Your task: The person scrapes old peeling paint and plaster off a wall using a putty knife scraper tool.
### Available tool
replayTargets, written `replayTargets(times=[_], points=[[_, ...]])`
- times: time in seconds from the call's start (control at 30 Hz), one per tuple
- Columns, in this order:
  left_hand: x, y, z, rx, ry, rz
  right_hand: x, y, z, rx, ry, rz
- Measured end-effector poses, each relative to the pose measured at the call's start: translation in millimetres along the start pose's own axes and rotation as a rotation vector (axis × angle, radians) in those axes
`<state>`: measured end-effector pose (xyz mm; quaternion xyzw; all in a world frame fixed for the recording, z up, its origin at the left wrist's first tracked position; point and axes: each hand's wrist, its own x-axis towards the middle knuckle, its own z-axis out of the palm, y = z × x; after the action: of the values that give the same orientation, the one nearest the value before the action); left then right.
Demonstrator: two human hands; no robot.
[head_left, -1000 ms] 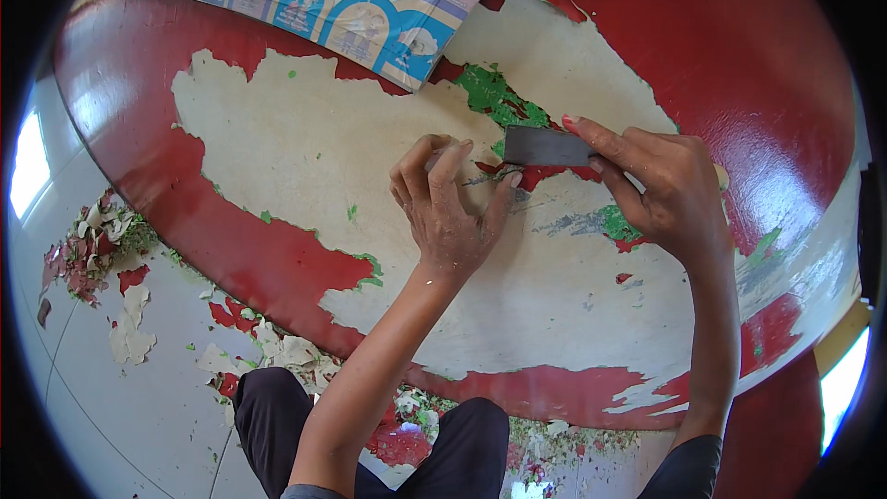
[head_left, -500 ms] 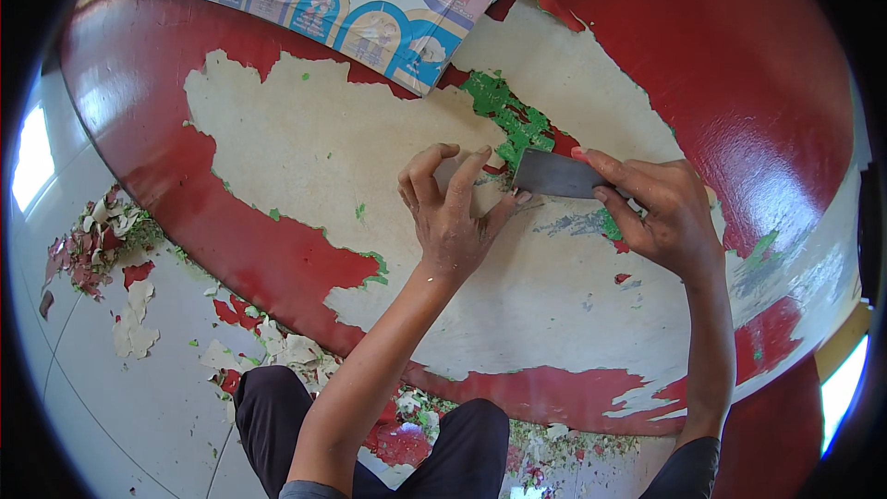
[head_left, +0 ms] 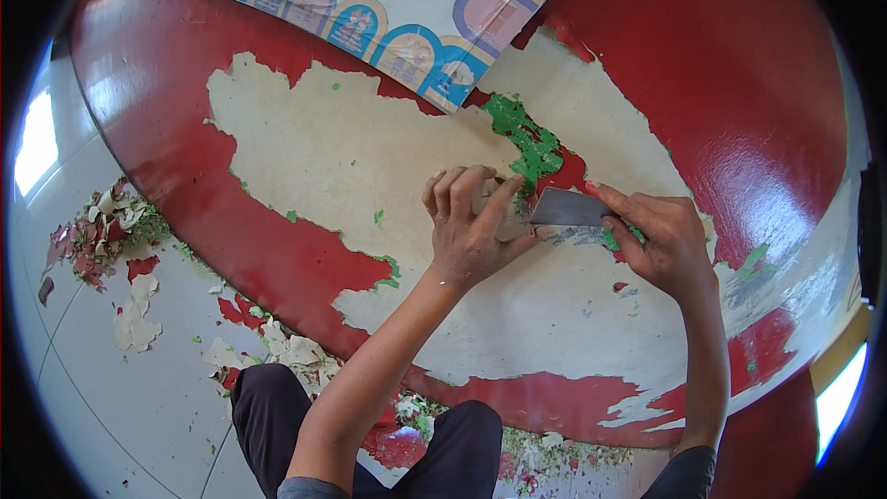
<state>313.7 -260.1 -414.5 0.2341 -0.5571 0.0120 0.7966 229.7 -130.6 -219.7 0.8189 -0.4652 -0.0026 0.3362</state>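
Note:
My right hand (head_left: 654, 238) is closed on a flat grey scraper blade (head_left: 573, 208), its fingers along the right end. The blade lies low over a curved surface with red paint (head_left: 268, 240) peeled back to a cream layer (head_left: 314, 143). Just beyond the blade is a ragged patch of green paint (head_left: 527, 139), with a strip of red (head_left: 571, 172) beside it. To the left of the blade, my left hand (head_left: 467, 236) has its fingers bent and spread, holding nothing. Its thumb tip is close to the blade's left corner; whether they touch, I cannot tell.
A white board with a coloured arch border (head_left: 407, 55) rests over the far part of the surface. Paint flakes (head_left: 106, 231) lie heaped on the pale tiled floor (head_left: 102, 388) at the left. More scraps (head_left: 296, 351) are strewn along the surface's near edge, by my knees (head_left: 273, 416).
The whole view has shifted a little. Against the surface, the scraper has drawn slightly nearer to me, away from the green patch, uncovering more red. My left hand remains beside the blade.

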Motion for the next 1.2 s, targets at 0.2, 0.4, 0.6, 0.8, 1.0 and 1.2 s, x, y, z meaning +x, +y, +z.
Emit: replayTargets(times=[0.2, 0.4, 0.6, 0.8, 1.0, 1.2], points=[[1.2, 2.4, 0.4, -0.028, -0.013, -0.033, 14.8, 5.7, -5.0, -0.043, 0.152, 0.010], [-0.1, -0.2, 2.5, -0.068, 0.017, -0.078, 41.6, 7.0, -7.3, -0.070, 0.050, -0.133], [1.8, 2.8, 1.0, -0.066, 0.048, -0.087, 36.0, 16.8, -9.4, 0.149, 0.073, 0.001], [5.3, 11.8, -1.4, -0.046, 0.040, -0.018, 37.5, 22.1, -5.7, 0.370, 0.220, 0.195], [7.9, 22.2, 2.8, 0.013, 0.112, -0.065, 39.3, 21.4, -8.9, 0.441, 0.186, 0.323], [18.2, 34.6, -1.7, 0.078, -0.023, -0.149, 36.4, 28.8, -1.4, 0.461, 0.258, 0.287]])
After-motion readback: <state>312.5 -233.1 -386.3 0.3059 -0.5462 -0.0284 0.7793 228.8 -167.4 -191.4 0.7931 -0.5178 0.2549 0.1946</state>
